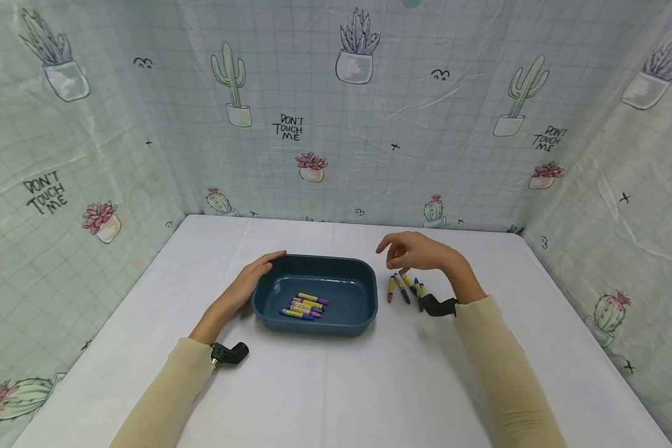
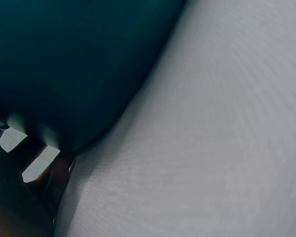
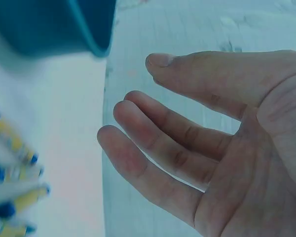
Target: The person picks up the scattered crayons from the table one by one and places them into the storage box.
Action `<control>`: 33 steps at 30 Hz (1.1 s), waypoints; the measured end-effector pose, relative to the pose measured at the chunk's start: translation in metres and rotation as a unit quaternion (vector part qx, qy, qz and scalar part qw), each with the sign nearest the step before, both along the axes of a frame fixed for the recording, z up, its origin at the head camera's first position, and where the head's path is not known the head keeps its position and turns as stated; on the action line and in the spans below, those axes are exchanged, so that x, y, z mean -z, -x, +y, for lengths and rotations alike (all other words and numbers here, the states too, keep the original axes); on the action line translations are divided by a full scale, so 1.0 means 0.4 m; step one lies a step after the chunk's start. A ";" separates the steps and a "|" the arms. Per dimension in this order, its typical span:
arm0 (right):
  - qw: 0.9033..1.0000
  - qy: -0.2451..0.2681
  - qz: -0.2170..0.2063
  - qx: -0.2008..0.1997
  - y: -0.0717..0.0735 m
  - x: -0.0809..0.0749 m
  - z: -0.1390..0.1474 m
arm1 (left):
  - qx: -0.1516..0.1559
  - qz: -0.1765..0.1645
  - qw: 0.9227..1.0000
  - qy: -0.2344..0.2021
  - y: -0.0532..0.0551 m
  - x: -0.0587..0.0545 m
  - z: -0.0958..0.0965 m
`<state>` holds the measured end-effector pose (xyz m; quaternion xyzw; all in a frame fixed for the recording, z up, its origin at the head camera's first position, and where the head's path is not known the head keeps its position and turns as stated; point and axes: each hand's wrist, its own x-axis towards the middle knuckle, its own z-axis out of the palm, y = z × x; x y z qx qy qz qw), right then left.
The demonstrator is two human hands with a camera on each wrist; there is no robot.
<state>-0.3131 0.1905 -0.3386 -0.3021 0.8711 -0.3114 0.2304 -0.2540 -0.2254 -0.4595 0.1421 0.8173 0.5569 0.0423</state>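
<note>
My left hand (image 1: 245, 285) rests against the left end of a dark blue tray (image 1: 319, 330), its fingers along the rim at the far left corner. In the left wrist view, fingers (image 2: 61, 173) of that hand touch the tray's outer wall (image 2: 79, 74). Several crayons (image 1: 305, 306) with yellow and purple wrappers lie inside on the tray's floor. My right hand (image 1: 417, 251) hovers to the right of the tray, holding nothing, thumb and fingers apart and loosely bent. Below it, more crayons (image 1: 401, 288) lie in a loose group on the table.
A white cloth covers the table (image 1: 325, 392). Behind it and at both sides hangs a curtain (image 1: 392, 124) printed with potted cacti. Black wrist camera mounts (image 1: 229, 353) stick out from both sleeves, the right one overlapping the loose crayons in the head view.
</note>
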 end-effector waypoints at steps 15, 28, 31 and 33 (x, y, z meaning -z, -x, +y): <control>0.993 -0.031 -0.007 0.112 -0.007 0.123 0.158 | -0.001 -0.001 1.000 0.002 -0.003 0.000 -0.002; 0.990 -0.026 -0.066 0.124 -0.017 0.167 0.185 | -0.005 0.003 1.000 0.002 -0.005 -0.002 0.002; 0.988 -0.030 -0.069 0.132 -0.017 0.168 0.185 | -0.004 0.004 1.000 0.002 -0.001 -0.002 0.001; 0.987 -0.037 -0.070 0.138 -0.015 0.171 0.183 | -0.004 0.003 1.000 0.003 0.000 -0.001 -0.001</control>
